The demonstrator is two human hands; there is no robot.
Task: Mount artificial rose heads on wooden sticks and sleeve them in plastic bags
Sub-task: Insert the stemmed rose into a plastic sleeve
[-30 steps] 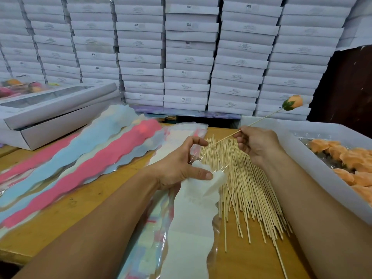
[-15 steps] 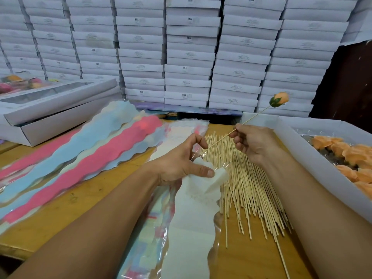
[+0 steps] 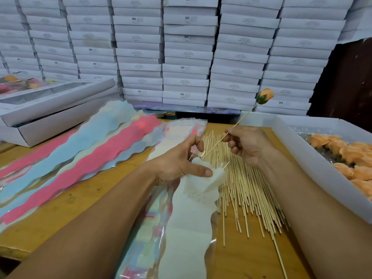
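Sleeving in progress: right hand pinches thin wooden stick topped with orange fabric rose head, already mounted. Left hand grips mouth of white-lined clear plastic bag; stick tip at opening. Loose sticks, unmounted roses remain.

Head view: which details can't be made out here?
- Stick tip: at the white bag mouth held by the left hand; whether it has entered is unclear.
- Box labels: too small to read.
- Tray of rose heads: cut off by the right edge.
- Left boxed flowers: blurred.
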